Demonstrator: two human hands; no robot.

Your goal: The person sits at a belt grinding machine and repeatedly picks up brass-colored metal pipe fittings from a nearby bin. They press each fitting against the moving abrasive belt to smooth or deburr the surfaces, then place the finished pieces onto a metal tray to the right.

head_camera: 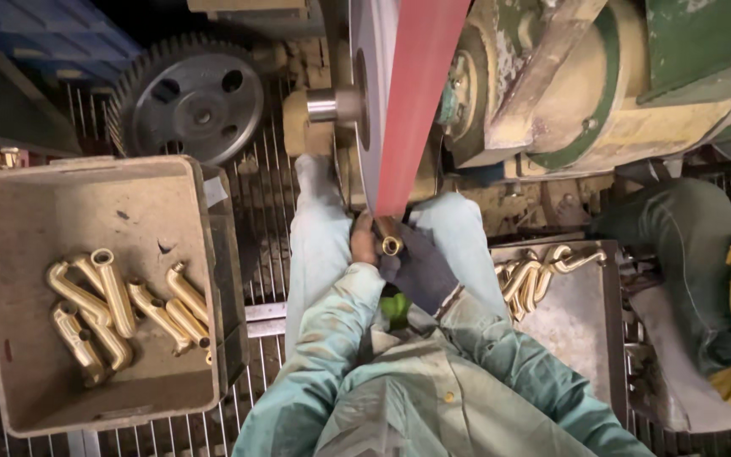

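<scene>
Brass fitting (392, 245) at frame centre, pressed vs red sanding belt (416, 101), just below wheel (364, 93). Left hand (364, 244) bare, closed on fitting. Right hand (420, 269) in dark glove, also clamped round it. Risks, my read: bare fingers v. close to belt, so slip = abrasion; belt may snatch part; heat build-up loosens grip. Grey bin (10, 279) w/ more fittings at left.

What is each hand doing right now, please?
Left hand: closed on the brass pipe fitting at the red sanding belt.
Right hand, dark-gloved: closed on the same fitting.
</scene>
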